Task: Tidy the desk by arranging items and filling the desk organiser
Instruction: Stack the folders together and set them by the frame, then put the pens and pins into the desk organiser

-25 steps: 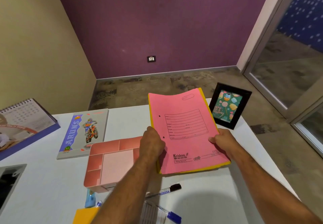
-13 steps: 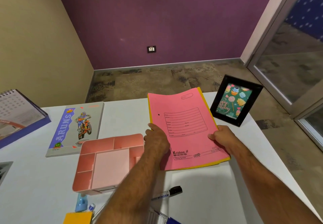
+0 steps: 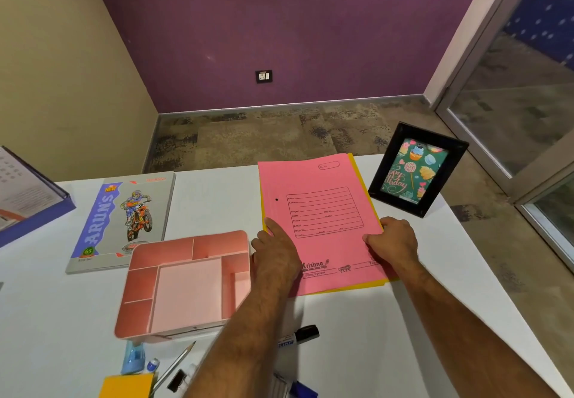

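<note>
- Now both hands rest on a pink file [image 3: 323,211] that lies flat on the white worktop [image 3: 435,304], on top of a yellow file [image 3: 352,287] whose edge shows along the right and near sides
- Left hand [image 3: 275,255] lies on the file's left edge, with its fingers [image 3: 273,227] straight and pointing away from the person, pressing and gripping nothing
- Right hand [image 3: 393,239] sits at the file's right edge, with fingers curled down over it; whether the thumb is tucked under the edge is hidden, so I cannot tell if it pinches or only presses
- Long axis of the files runs away from the person, leaning slightly left, and the hands flank it on either side
- Organiser [image 3: 186,282], a pink tray with several compartments that show nothing inside, sits just left of the left hand, so I judge the left hand nearer to it
- Loose items lie nearer the person: a black marker [image 3: 299,335], a pencil [image 3: 174,366], a binder clip [image 3: 177,380], a blue bottle [image 3: 133,357] and a yellow pad [image 3: 127,385] cut off at the bottom edge; the left forearm covers part of this group
- Notebook [image 3: 124,220] with a motorbike cover lies flat beyond the organiser, which overlaps its near corner
- Black picture frame [image 3: 416,169] stands tilted just beyond the files' right corner
- Calendar [image 3: 28,192] is cut off at the left edge
</note>
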Available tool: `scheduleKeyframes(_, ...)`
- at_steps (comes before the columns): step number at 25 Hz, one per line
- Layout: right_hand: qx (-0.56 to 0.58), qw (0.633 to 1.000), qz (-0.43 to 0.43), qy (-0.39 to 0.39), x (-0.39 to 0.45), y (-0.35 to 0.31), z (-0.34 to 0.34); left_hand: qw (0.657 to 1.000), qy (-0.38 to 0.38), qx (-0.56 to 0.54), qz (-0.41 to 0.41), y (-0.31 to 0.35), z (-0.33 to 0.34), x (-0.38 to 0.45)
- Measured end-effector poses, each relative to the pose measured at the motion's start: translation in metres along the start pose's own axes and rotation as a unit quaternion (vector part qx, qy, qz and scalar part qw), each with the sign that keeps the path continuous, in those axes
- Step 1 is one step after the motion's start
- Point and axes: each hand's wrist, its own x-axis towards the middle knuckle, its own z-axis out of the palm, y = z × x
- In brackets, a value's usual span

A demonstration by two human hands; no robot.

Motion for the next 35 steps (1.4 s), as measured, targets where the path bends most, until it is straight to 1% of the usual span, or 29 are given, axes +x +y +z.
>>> scheduleKeyframes(4,-0.09,0.996,0.011,-0.024,-0.008,-0.005,0.0,0.999,-0.01,0.029,0.023,-0.003,0.006,-0.003)
scheduleKeyframes(7,-0.125,0.991,0.006,-0.04,-0.014,-0.009,-0.002,0.996,-0.021,0.047,0.066,-0.004,0.003,-0.011)
scheduleKeyframes(12,-0.093,0.995,0.002,-0.021,-0.034,-0.012,-0.007,0.986,0.0,0.014,0.166,-0.009,0.0,-0.03)
scheduleKeyframes(16,-0.066,0.997,-0.031,0.015,-0.065,-0.013,-0.011,0.959,0.065,-0.059,0.27,-0.02,-0.017,-0.058)
scheduleKeyframes(18,-0.049,0.997,-0.047,0.028,-0.083,-0.014,-0.011,0.944,0.094,-0.112,0.297,-0.028,-0.029,-0.074)
scheduleKeyframes(21,0.0,0.996,-0.075,0.039,-0.115,-0.019,-0.009,0.93,0.148,-0.129,0.31,-0.05,-0.049,-0.094)
scheduleKeyframes(24,0.062,0.991,-0.115,0.033,-0.149,-0.023,-0.002,0.932,0.176,-0.105,0.299,-0.086,-0.06,-0.111)
scheduleKeyframes(26,0.099,0.985,-0.138,-0.006,-0.171,-0.023,0.007,0.935,0.189,-0.081,0.288,-0.113,-0.06,-0.121)
scheduleKeyframes(28,0.106,0.978,-0.169,-0.055,-0.193,-0.022,0.02,0.935,0.189,-0.079,0.29,-0.139,-0.054,-0.133)
scheduleKeyframes(30,0.071,0.973,-0.201,-0.094,-0.212,-0.021,0.036,0.937,0.169,-0.08,0.294,-0.161,-0.044,-0.147)
scheduleKeyframes(31,0.026,0.971,-0.214,-0.105,-0.22,-0.02,0.043,0.938,0.162,-0.084,0.295,-0.17,-0.036,-0.155)
scheduleKeyframes(33,-0.092,0.959,-0.25,-0.097,-0.229,-0.022,0.051,0.939,0.157,-0.107,0.287,-0.186,-0.019,-0.166)
scheduleKeyframes(35,-0.157,0.946,-0.269,-0.089,-0.236,-0.026,0.053,0.944,0.149,-0.12,0.268,-0.196,-0.008,-0.176)
